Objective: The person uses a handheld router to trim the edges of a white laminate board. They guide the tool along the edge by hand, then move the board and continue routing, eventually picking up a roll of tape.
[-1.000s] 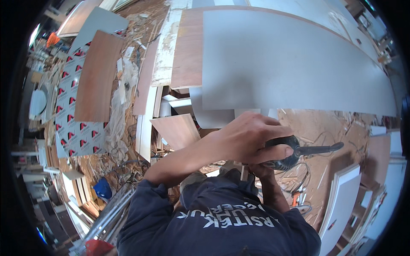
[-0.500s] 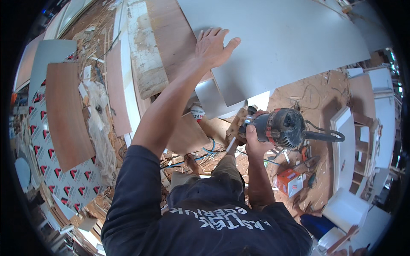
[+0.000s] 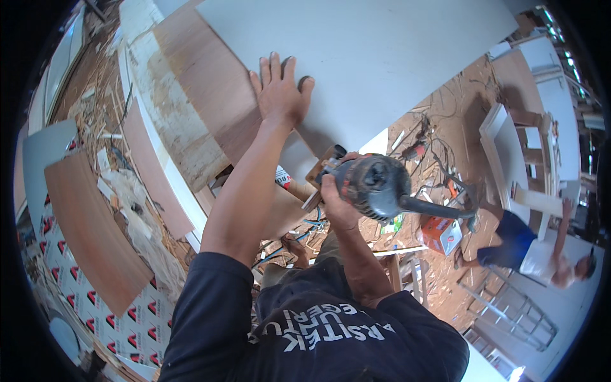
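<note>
My left hand [image 3: 280, 95] lies flat with fingers spread over the left edge of a large pale grey panel [image 3: 382, 63]. Under that edge runs a reddish-brown wooden board [image 3: 207, 83]. A dark, dusty trim router [image 3: 377, 183] is gripped in my right hand [image 3: 340, 207], just off the panel's near corner. It is tilted on its side, with its base toward the left and a thick black cord [image 3: 433, 207] leaving its rear. Whether its base touches the panel, I cannot tell.
Wood scraps and cables litter the brown floor [image 3: 439, 121]. An orange-and-white box [image 3: 439, 234] stands right of my right arm. Farther right, another person [image 3: 547, 258] works near a metal ladder [image 3: 509, 309]. A curved brown board [image 3: 95, 229] and crumpled clear plastic [image 3: 137, 216] lie at left.
The view has swung to the right, bringing another person and a ladder into sight. My right hand has brought the router nearer the panel's corner. My left hand remains on the panel's edge.
</note>
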Action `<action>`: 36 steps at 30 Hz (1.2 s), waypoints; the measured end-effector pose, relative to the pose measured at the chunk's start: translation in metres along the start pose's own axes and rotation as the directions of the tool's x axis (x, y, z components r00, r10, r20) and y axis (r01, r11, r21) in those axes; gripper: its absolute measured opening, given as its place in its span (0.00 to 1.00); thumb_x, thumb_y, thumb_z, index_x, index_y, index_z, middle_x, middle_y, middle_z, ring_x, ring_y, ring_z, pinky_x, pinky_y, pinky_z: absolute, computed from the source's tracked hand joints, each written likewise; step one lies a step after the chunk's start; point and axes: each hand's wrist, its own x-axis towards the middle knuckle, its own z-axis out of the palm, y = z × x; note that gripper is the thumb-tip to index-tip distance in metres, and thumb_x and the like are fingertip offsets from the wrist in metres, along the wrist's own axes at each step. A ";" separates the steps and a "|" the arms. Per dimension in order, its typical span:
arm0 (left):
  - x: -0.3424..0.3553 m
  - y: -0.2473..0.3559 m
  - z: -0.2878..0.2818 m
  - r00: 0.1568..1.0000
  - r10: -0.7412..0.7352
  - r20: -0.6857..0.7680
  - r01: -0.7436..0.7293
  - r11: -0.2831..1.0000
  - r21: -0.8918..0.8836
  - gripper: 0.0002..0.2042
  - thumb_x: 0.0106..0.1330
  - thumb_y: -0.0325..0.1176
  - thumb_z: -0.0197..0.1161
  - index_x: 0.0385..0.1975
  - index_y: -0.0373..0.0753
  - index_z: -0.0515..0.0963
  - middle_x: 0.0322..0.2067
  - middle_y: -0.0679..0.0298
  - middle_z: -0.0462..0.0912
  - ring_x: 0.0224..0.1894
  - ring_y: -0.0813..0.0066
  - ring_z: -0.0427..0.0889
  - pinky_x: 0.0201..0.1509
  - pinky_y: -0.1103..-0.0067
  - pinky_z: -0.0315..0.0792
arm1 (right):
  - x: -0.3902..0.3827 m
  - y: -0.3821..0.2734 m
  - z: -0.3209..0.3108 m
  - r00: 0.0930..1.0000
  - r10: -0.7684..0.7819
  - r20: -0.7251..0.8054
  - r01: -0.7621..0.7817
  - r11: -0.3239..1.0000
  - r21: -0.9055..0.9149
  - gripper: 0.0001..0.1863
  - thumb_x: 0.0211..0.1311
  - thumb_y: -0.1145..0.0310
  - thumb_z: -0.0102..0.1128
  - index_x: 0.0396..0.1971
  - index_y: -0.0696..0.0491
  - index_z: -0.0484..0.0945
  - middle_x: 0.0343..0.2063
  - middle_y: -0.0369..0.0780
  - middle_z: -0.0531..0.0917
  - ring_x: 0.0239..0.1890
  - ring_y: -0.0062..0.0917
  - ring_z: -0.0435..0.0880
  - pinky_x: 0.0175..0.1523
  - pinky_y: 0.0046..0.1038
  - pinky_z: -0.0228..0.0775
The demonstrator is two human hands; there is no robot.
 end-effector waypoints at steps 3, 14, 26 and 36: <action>0.002 -0.003 0.004 1.000 0.006 -0.003 -0.006 1.000 0.004 0.32 0.71 0.54 0.53 0.70 0.43 0.66 0.74 0.49 0.57 0.78 0.47 0.49 0.79 0.50 0.35 | -0.001 0.005 0.004 0.970 0.228 0.090 -0.244 0.935 0.259 0.34 0.58 0.80 0.66 0.63 0.57 0.61 0.54 0.41 0.72 0.56 0.25 0.72 0.63 0.31 0.65; 0.003 -0.003 0.006 0.999 0.051 0.009 -0.051 0.998 0.027 0.33 0.71 0.55 0.52 0.70 0.41 0.65 0.74 0.44 0.56 0.78 0.43 0.46 0.78 0.47 0.35 | 0.001 0.021 0.040 0.883 0.462 0.080 -0.308 0.443 0.842 0.12 0.61 0.73 0.69 0.44 0.55 0.80 0.38 0.34 0.83 0.40 0.20 0.81 0.47 0.26 0.73; 0.000 0.002 0.000 0.999 0.035 0.019 -0.035 0.999 0.003 0.32 0.72 0.55 0.54 0.71 0.42 0.65 0.74 0.47 0.56 0.78 0.45 0.47 0.79 0.49 0.36 | 0.020 0.013 -0.010 0.959 0.018 0.284 -0.068 0.984 0.166 0.32 0.62 0.56 0.64 0.66 0.47 0.68 0.60 0.36 0.77 0.63 0.28 0.74 0.71 0.36 0.63; 0.001 0.001 0.003 0.999 0.017 -0.040 -0.018 1.000 -0.014 0.31 0.70 0.54 0.57 0.68 0.43 0.68 0.73 0.47 0.60 0.77 0.45 0.52 0.78 0.48 0.39 | 0.034 0.002 -0.033 0.989 -0.069 -0.134 0.106 0.949 0.296 0.41 0.53 0.74 0.74 0.65 0.55 0.59 0.50 0.40 0.74 0.50 0.24 0.75 0.56 0.30 0.71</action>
